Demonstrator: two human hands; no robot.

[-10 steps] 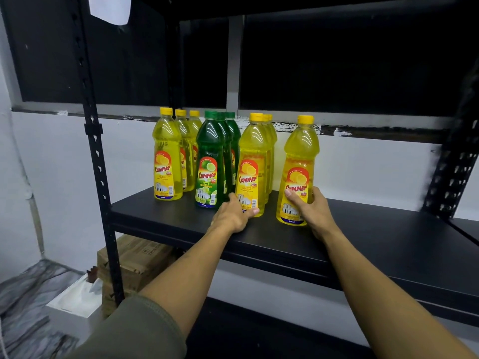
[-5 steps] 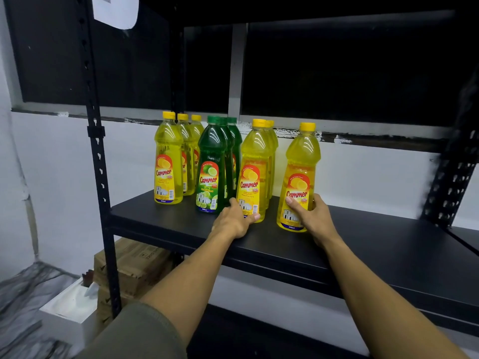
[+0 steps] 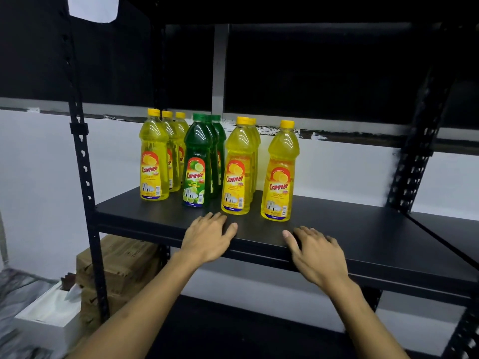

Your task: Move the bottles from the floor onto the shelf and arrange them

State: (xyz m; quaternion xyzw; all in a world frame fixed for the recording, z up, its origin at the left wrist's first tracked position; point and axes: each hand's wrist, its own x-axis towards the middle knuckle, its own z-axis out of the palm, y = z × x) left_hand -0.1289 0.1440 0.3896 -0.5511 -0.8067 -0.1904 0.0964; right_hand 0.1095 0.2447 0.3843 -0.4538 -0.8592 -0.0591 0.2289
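Head view: bottles [image 3: 234, 165] stand upright in rows at centre frame on the black shelf [image 3: 363, 229], the rightmost bottle [image 3: 278, 174] alone. Both hands lie lower centre, fingers relaxed and holding nothing: the left hand [image 3: 207, 238] just below the rows, the right hand [image 3: 317, 255] nearer the rightmost bottle, which stands up and slightly left of it.

both hands [image 3: 207, 237] [image 3: 317, 256] released yellow bottles [image 3: 278, 174], pulled back to shelf [image 3: 363, 237] front edge.

Bare forearms, bare hands [image 3: 210, 237] (no sleeves visible).
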